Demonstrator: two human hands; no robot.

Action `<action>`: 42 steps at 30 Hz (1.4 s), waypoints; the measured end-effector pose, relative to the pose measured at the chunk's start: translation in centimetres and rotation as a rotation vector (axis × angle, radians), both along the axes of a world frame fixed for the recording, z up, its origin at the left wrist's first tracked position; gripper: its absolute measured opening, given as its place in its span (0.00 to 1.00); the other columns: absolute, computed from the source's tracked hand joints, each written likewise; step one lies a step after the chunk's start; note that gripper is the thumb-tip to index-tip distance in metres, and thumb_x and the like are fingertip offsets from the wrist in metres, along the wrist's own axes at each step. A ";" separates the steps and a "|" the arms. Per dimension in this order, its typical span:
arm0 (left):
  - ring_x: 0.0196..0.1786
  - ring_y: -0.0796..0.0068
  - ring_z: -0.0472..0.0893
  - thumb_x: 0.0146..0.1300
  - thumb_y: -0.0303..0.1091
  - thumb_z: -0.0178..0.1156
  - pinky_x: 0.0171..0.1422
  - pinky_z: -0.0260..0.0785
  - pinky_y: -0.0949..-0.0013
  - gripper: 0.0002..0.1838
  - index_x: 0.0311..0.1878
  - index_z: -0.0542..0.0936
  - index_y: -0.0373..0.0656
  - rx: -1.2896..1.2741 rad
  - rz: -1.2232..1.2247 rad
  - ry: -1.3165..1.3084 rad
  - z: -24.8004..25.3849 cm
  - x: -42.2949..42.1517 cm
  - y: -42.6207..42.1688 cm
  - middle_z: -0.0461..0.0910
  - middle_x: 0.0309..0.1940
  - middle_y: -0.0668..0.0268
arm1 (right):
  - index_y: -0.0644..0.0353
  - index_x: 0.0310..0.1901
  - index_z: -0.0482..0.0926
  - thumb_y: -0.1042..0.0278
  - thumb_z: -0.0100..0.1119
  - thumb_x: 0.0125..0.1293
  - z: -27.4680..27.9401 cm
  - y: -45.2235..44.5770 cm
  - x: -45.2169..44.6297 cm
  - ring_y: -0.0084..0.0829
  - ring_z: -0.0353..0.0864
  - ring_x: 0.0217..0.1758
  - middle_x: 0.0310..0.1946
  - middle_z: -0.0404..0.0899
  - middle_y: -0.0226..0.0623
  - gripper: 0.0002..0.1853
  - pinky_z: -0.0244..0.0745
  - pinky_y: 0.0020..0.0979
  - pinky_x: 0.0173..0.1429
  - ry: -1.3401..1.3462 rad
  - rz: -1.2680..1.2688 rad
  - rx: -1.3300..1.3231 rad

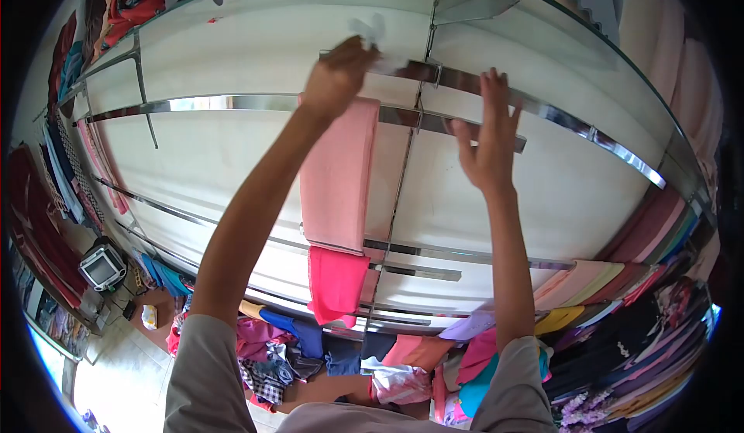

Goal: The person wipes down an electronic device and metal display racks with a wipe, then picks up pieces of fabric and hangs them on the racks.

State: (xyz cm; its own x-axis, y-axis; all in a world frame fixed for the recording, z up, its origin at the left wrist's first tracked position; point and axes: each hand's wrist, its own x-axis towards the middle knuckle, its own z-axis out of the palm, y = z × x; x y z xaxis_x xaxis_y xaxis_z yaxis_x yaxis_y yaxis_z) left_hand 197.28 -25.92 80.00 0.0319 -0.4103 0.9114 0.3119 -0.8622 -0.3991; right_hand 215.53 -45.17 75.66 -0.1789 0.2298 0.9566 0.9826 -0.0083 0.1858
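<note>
Pale wall panels [465, 200] of a clothing shop carry rows of chrome display rails, with a glass shelf [387, 6] across the top and a tiled floor [128, 379] at lower left. Both arms, in grey short sleeves [205, 363], reach up toward the upper chrome rail [465, 80]. The left hand [335, 80] is clenched around a pale wad [369, 28], blurred and perhaps cloth, which sticks up above the fingers beside that rail. The right hand [492, 142] grasps nothing, its fingers spread in front of the same rail; whether the fingertips touch it cannot be told. Beneath the left hand, a light pink scarf [333, 173] hangs over the lower chrome rail [225, 103], with a hot pink cloth [337, 278] just below it. Colourful garments [283, 348] lie heaped near the bottom, and dark hanging clothes [612, 336] line the right side.
</note>
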 end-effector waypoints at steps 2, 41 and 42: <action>0.38 0.64 0.82 0.49 0.16 0.60 0.38 0.79 0.64 0.14 0.40 0.83 0.40 0.023 -0.054 0.041 -0.2 2.4 -1.1 0.80 0.32 0.61 | 0.56 0.71 0.55 0.48 0.51 0.68 -0.1 0.4 2.1 0.46 0.48 0.77 0.73 0.54 0.43 0.36 0.37 0.62 0.74 -0.005 -0.109 0.038; 0.35 0.59 0.83 0.50 0.24 0.58 0.42 0.75 0.63 0.09 0.31 0.86 0.41 -0.633 0.456 0.588 8.5 -0.3 0.8 0.83 0.26 0.54 | 0.54 0.23 0.74 0.53 0.53 0.68 1.1 2.4 4.7 0.33 0.68 0.55 0.47 0.70 0.33 0.18 0.51 0.42 0.60 -0.057 -0.057 0.327; 0.35 0.59 0.83 0.49 0.23 0.56 0.43 0.75 0.63 0.10 0.31 0.85 0.41 -0.659 0.563 0.693 9.3 0.5 0.1 0.82 0.26 0.53 | 0.54 0.22 0.74 0.54 0.54 0.68 1.1 2.5 4.6 0.32 0.69 0.54 0.49 0.71 0.33 0.18 0.52 0.42 0.60 -0.058 -0.067 0.347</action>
